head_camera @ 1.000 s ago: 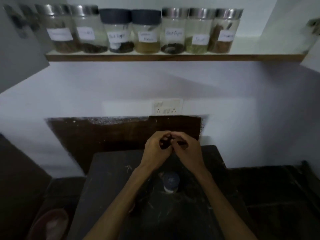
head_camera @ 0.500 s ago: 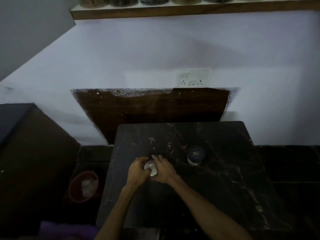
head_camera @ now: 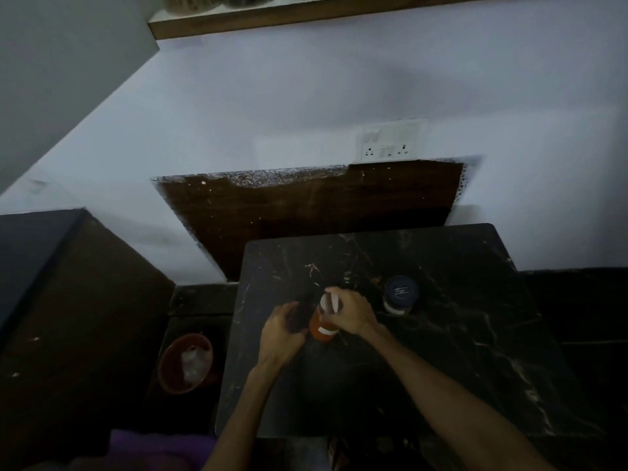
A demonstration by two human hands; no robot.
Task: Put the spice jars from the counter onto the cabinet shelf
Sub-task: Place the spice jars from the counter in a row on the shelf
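Jars already line the cabinet shelf [head_camera: 306,15] at the top edge — only their bottoms show. On the dark counter [head_camera: 441,351] two remain. An orange jar [head_camera: 321,326] with a pale lid stands near the middle; the right hand [head_camera: 351,316] curls its fingers over the lid, while the left hand [head_camera: 282,329] wraps something dark just beside it — what it is, I cannot tell. A dark-lidded jar [head_camera: 400,295] waits untouched nearby. Most of the task looks done; these last jars still need lifting.
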